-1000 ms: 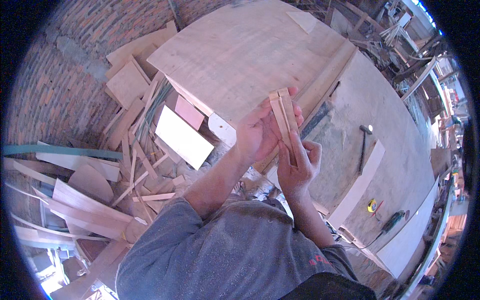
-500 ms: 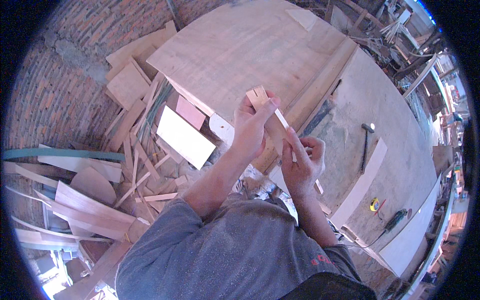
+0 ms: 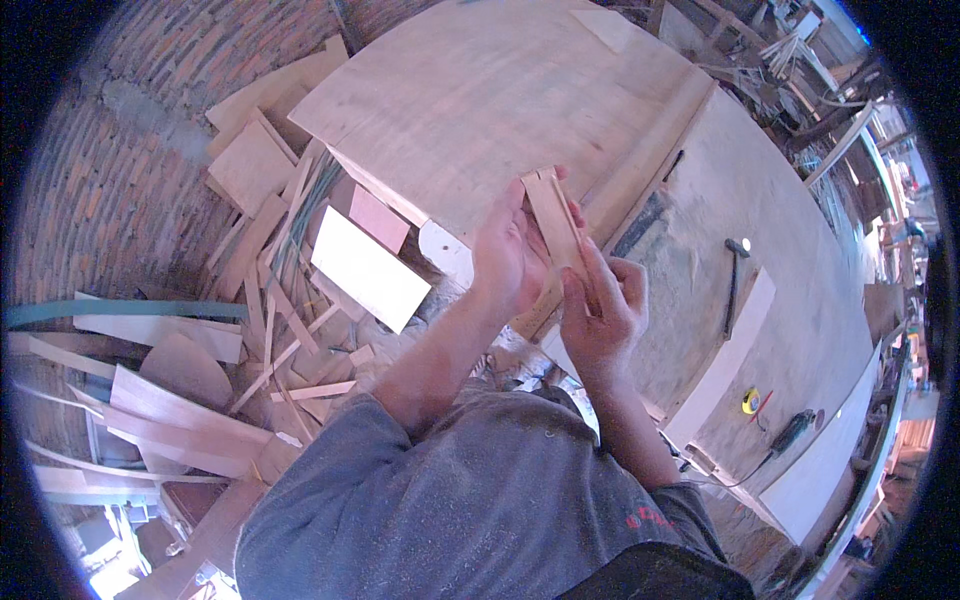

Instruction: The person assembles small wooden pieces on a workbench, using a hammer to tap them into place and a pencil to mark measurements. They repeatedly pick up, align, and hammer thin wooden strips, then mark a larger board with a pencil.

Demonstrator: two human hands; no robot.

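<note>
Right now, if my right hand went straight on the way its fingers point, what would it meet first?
Beyond the wooden piece it holds, your right hand would probably meet your left hand, whose fingertips show past the piece's far edge; depth is unclear.

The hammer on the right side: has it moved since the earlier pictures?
No. The hammer lies in the same place on the table, beside the pale wooden strip; only the whole view shifted slightly.

I'm seeing room beyond the left hand (image 3: 508,250), over plywood (image 3: 450,95). Rightward, a hammer (image 3: 733,287) and pale strip (image 3: 722,362) are obstructing.
</note>
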